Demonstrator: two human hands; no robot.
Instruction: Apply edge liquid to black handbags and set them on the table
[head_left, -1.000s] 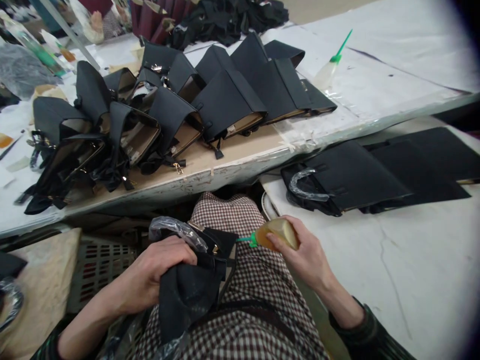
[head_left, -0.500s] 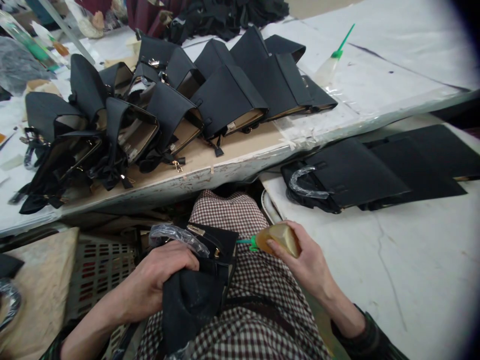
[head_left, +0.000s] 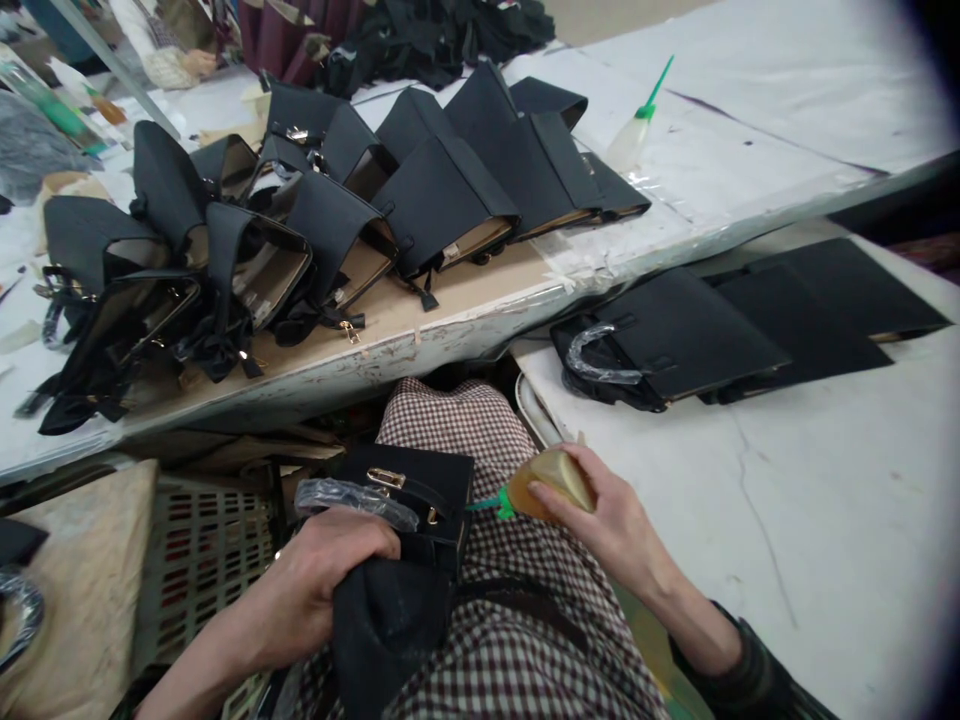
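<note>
A black handbag with gold hardware rests on my lap over a checked apron. Its handle is wrapped in clear plastic. My left hand is closed on the bag just below the handle, its fingertips partly hidden. In my right hand is a squeeze bottle of amber liquid, lying nearly level. The thin green nozzle points left, and its tip meets the bag's right edge; whether liquid flows out cannot be seen.
Several black handbags lie in rows on the bench ahead, near another green-tipped bottle. More bags overlap on the white table at right. A plastic crate stands at my left. Another person's hand shows at the far upper left.
The nozzle tip has shifted slightly down along the bag's right edge, and the bag has tilted to show more of its front. Both hands keep their hold. The view has shifted a little.
</note>
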